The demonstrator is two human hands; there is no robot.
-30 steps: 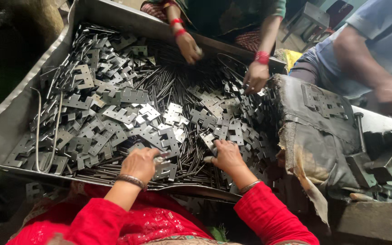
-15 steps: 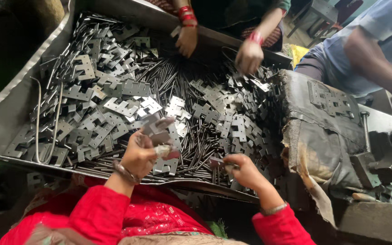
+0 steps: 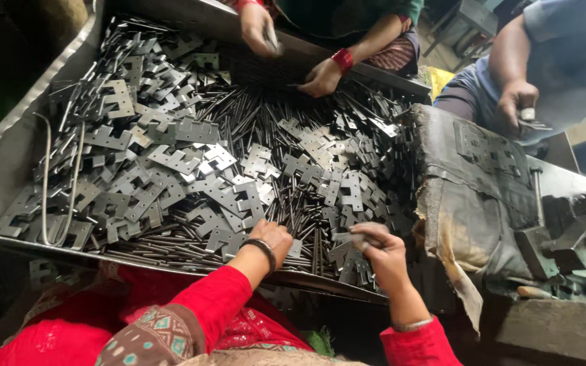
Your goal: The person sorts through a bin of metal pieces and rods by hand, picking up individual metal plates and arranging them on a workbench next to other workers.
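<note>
A wide sheet-metal tray (image 3: 8, 142) holds a heap of notched grey hinge plates (image 3: 171, 163) and thin dark steel pins (image 3: 252, 115). My left hand (image 3: 272, 238), with a dark bangle on its red-sleeved wrist, rests knuckles up on the plates and pins at the tray's near edge; its fingertips are buried among them. My right hand (image 3: 380, 247) hovers just to the right, over the near edge. Its fingers pinch a small blurred grey plate (image 3: 350, 235).
Across the tray, another person's two hands (image 3: 259, 27) (image 3: 320, 78) pick at the pins. A third person's hand (image 3: 518, 102) grips a part at the right. A worn cloth-covered block (image 3: 469, 183) borders the tray's right side. Bent wire rods (image 3: 45, 183) lie at the left.
My left hand, which held a plate raised half a second ago, has dropped back onto the heap. My right hand has lifted slightly with a small plate pinched. The far hands shifted left.
</note>
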